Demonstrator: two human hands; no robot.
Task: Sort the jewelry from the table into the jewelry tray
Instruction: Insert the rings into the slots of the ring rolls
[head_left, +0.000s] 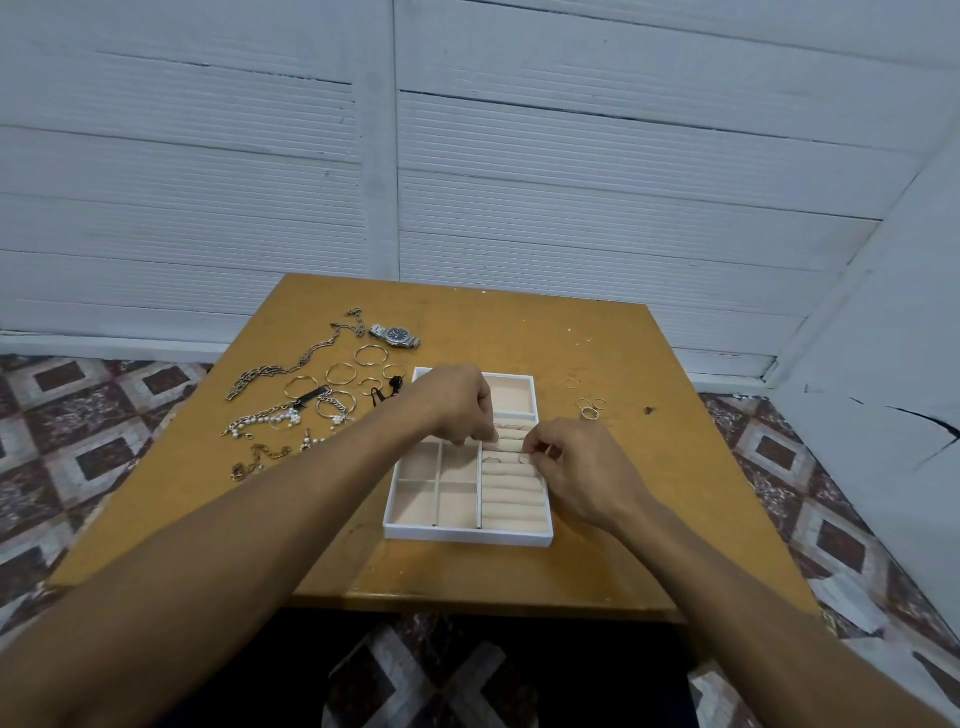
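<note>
A small ring (524, 458) appears to be pinched at the fingertips of the right hand (576, 467), over the padded roll section of the jewelry tray (467, 535); it is too small for the grip to be confirmed. The left hand (457, 402) is curled above the same rolls, just across from the right hand, its fingertips bent down toward the slots; whether anything is held in it cannot be told. At least 2 rings seem already seated in the rolls between the hands. The step in hand is judged to be the seating of rings into the roll slots, an early stage of the sort, since the 4 square compartments nearest the left wrist and the compartment beyond the right hand are seen bare. A cluster of loose rings (591, 408) lies on the table (623, 519) beyond the right hand, well apart from the tray. Beyond and outside the left forearm are spread bangles (340, 374), chains (291, 364), a pearl bracelet (265, 418) and a watch (396, 335). Next, the ring would need to be pressed edge-on between 2 rolls, then the loose rings fetched.
</note>
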